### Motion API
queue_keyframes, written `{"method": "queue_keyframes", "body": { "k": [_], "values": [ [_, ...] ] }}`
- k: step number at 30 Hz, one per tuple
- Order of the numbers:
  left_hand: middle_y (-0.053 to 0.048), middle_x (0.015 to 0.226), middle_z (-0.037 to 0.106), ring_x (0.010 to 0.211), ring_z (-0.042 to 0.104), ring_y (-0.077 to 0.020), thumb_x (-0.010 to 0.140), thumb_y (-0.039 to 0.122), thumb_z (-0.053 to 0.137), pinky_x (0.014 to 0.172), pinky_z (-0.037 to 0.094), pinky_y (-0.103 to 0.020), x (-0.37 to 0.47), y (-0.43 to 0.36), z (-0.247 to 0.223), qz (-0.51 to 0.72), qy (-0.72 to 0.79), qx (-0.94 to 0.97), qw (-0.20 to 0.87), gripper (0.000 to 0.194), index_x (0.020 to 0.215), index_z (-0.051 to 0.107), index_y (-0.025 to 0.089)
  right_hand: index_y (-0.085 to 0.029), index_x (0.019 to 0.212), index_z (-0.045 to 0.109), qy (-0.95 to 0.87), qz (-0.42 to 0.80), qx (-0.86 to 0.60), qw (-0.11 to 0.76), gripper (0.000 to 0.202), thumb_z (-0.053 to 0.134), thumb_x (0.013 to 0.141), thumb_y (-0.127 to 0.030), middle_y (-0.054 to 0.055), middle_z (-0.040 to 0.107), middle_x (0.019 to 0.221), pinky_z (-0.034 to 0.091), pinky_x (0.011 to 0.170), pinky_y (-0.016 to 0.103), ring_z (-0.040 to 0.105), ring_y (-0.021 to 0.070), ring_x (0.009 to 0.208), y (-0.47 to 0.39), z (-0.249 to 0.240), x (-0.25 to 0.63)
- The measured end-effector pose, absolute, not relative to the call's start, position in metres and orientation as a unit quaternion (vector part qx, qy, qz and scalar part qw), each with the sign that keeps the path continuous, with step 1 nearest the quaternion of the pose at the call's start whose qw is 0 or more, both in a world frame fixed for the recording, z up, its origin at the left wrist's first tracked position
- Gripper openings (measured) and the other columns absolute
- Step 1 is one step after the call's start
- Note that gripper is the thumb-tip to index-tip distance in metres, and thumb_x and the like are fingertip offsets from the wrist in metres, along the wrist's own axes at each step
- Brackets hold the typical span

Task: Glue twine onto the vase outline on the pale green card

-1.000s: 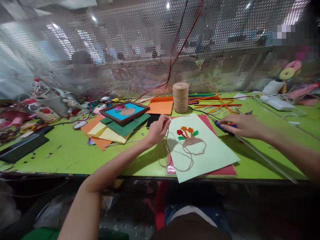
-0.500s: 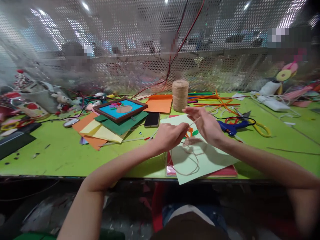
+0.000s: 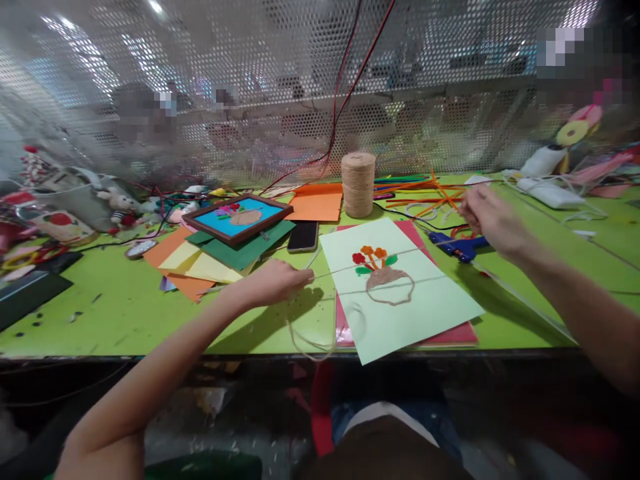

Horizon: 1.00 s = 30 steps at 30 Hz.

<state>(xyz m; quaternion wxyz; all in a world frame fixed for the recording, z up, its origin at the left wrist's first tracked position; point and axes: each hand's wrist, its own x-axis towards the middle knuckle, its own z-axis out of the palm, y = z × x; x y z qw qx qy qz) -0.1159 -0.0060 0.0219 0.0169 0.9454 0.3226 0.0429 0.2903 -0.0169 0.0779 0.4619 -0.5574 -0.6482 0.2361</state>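
Both hands, left hand [image 3: 273, 281] and right hand [image 3: 487, 217], pinch a taut twine [image 3: 390, 255] across the pale green card [image 3: 400, 293] at frame centre; a jerk could drag it off the surface [image 3: 125, 320].

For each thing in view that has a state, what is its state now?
left hand: closed, pinching the twine
right hand: closed on the twine's other end
twine: pulled taut between both hands, above the paper
pale green paper: flat on the red sheet
twine spool: upright
phone: screen dark, lying flat
framed picture: resting on coloured sheets
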Motion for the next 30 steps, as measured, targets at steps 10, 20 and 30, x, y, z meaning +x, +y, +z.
{"method": "queue_keyframes", "body": {
  "k": [10,20,30],
  "values": [
    [-0.007,0.087,0.071,0.073,0.064,-0.0132,0.101,0.032,0.034,0.068,0.045,-0.024,-0.082,0.004,0.045,0.18,0.245,0.951,0.057,0.034,0.107,0.066,0.019,-0.021,0.089,0.071,-0.778,0.316,-0.464,0.282,0.045,0.065,0.078,-0.064,0.006,0.067,0.085,0.044,0.066,0.029,0.057,0.016,0.076,-0.041,0.091,0.271],
    [-0.005,0.061,0.066,0.049,0.054,-0.0143,0.095,0.057,0.042,0.051,0.026,-0.025,-0.012,0.002,0.008,0.157,0.294,0.94,-0.073,0.046,0.082,0.066,0.02,-0.024,0.073,0.053,-0.605,0.512,-0.355,0.495,0.039,0.081,0.063,-0.05,-0.006,0.051,0.062,0.016,0.037,0.018,0.031,0.002,0.039,-0.075,0.104,0.242],
    [-0.005,0.083,0.073,0.067,0.063,-0.0142,0.099,0.034,0.044,0.053,0.027,-0.023,-0.01,0.001,-0.005,0.131,0.319,0.934,-0.094,0.026,0.096,0.064,0.018,-0.025,0.066,0.059,-0.536,0.446,-0.375,0.611,0.037,0.089,0.054,-0.043,-0.007,0.045,0.057,0.003,0.04,0.021,0.02,-0.0007,0.041,-0.074,0.123,0.26]
  ]
}}
